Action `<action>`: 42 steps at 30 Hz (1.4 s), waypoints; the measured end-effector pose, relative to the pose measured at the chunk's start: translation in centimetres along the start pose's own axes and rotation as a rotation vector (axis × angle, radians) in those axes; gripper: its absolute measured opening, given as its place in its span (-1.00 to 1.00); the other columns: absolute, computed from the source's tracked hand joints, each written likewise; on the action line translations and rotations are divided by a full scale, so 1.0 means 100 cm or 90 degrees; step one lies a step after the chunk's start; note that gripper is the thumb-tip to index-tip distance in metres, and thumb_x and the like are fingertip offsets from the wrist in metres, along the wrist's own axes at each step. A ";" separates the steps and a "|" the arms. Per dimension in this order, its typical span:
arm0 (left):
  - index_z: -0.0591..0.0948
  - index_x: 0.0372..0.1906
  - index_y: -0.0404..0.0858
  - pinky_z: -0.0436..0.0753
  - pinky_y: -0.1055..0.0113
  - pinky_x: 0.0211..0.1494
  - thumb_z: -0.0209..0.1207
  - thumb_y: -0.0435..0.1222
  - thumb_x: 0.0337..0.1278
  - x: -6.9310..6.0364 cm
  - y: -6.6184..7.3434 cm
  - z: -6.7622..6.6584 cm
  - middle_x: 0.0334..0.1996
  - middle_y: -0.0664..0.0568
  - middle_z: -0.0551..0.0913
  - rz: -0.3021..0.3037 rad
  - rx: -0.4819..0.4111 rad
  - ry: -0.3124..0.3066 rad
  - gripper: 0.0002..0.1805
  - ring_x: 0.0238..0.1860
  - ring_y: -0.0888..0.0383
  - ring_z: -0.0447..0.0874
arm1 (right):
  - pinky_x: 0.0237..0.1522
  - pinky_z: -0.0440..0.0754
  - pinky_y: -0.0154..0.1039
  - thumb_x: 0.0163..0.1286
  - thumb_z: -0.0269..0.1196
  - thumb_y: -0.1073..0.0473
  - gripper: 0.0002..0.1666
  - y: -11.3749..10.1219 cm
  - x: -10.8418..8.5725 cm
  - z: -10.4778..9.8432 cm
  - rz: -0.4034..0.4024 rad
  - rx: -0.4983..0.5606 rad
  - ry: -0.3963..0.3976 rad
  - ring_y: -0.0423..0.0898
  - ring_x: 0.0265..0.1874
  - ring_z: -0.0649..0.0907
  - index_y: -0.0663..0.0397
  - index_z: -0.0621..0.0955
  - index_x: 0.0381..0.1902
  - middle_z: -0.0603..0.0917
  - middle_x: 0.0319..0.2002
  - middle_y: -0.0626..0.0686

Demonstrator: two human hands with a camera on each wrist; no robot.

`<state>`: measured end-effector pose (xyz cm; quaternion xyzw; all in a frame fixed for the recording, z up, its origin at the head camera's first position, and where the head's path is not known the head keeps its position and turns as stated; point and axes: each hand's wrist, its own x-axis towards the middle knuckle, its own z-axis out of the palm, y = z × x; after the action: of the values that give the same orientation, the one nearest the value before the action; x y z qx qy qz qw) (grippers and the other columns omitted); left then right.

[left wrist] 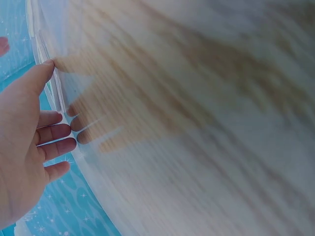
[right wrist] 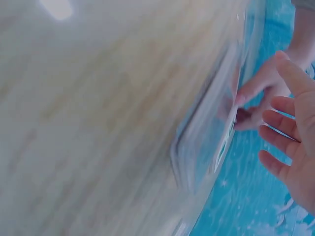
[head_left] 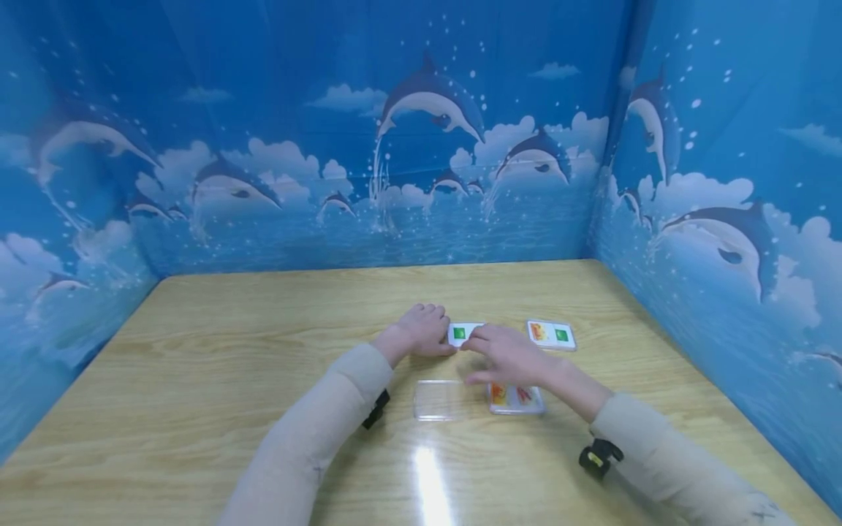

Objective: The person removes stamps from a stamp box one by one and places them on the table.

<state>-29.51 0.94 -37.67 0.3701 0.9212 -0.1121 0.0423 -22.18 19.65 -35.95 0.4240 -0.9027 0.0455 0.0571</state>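
Observation:
My left hand rests on the table at the left end of a flat clear case holding a white card with a green square. In the left wrist view, the thumb of that hand touches the case's edge, its fingers loosely bent beside it. Over the case's right end hovers my right hand, fingers spread and nothing in them; it hides part of the case. Below it lies a second clear case with orange and red pictures, partly covered by the hand.
A transparent rectangular plastic piece lies in front of my left hand. At the right, another clear case shows an orange picture and a green square. Dolphin-printed curtains border the wooden table at the back and sides.

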 end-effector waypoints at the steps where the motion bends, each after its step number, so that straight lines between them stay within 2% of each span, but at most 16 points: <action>1: 0.47 0.11 -0.24 0.36 0.19 0.13 -0.08 0.23 0.18 0.000 0.000 0.000 -0.07 0.00 0.47 0.001 0.001 0.000 -0.32 -0.04 0.10 0.41 | -0.04 0.51 -0.11 0.14 0.30 -0.20 -0.38 0.003 0.000 -0.001 0.016 0.011 0.002 -0.06 -0.09 0.56 0.11 0.58 0.00 0.58 -0.10 0.01; 9: 0.45 0.15 -0.24 0.38 0.21 0.09 -0.12 0.24 0.20 0.001 0.003 0.000 -0.04 -0.02 0.46 0.001 0.015 -0.014 -0.30 -0.04 0.10 0.40 | -0.09 0.53 -0.10 0.12 0.36 -0.05 -0.46 0.024 -0.001 -0.010 0.151 0.120 0.010 -0.02 -0.11 0.58 0.14 0.59 -0.02 0.60 -0.11 0.05; 16: 0.42 0.20 -0.24 0.35 0.20 0.13 -0.12 0.24 0.20 0.003 0.003 0.003 -0.01 -0.02 0.44 -0.006 0.006 -0.019 -0.28 -0.01 0.10 0.39 | -0.04 0.51 -0.06 0.13 0.36 -0.03 -0.43 0.042 0.002 -0.013 0.208 0.171 -0.010 0.04 -0.07 0.56 0.21 0.57 0.01 0.59 -0.09 0.09; 22: 0.40 0.22 -0.23 0.34 0.19 0.15 -0.13 0.25 0.20 0.002 0.003 0.002 0.02 -0.02 0.43 -0.012 0.003 -0.033 -0.27 0.03 0.09 0.38 | 0.01 0.48 -0.01 0.18 0.33 0.07 -0.49 0.052 0.005 -0.012 0.271 0.225 -0.028 0.09 -0.03 0.54 0.23 0.54 0.03 0.58 -0.07 0.15; 28: 0.41 0.22 -0.22 0.34 0.18 0.16 -0.14 0.24 0.20 0.001 0.003 0.001 0.03 -0.02 0.44 -0.013 0.008 -0.036 -0.28 0.04 0.09 0.39 | 0.02 0.47 -0.01 0.21 0.30 0.08 -0.51 0.061 0.010 -0.013 0.308 0.269 -0.037 0.08 -0.01 0.53 0.24 0.54 0.04 0.57 -0.04 0.17; 35: 0.42 0.19 -0.20 0.34 0.16 0.16 -0.11 0.23 0.20 0.003 0.002 0.001 0.01 -0.02 0.44 -0.020 -0.008 -0.037 -0.31 0.01 0.09 0.39 | 0.03 0.45 0.02 0.26 0.25 0.09 -0.48 0.066 0.017 -0.014 0.311 0.301 -0.038 0.10 0.00 0.51 0.30 0.50 0.09 0.55 0.00 0.22; 42: 0.40 0.22 -0.19 0.31 0.14 0.20 -0.11 0.23 0.20 0.003 0.001 0.000 0.06 -0.03 0.43 -0.023 -0.010 -0.038 -0.30 0.07 0.08 0.38 | 0.02 0.45 -0.01 0.28 0.23 0.07 -0.47 0.067 0.023 -0.012 0.335 0.331 -0.027 0.07 -0.02 0.51 0.27 0.49 0.12 0.55 -0.02 0.18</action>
<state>-29.65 1.25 -37.78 0.3497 0.9269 -0.1163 0.0707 -28.72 22.32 -34.66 0.1787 -0.9401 0.2779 -0.0845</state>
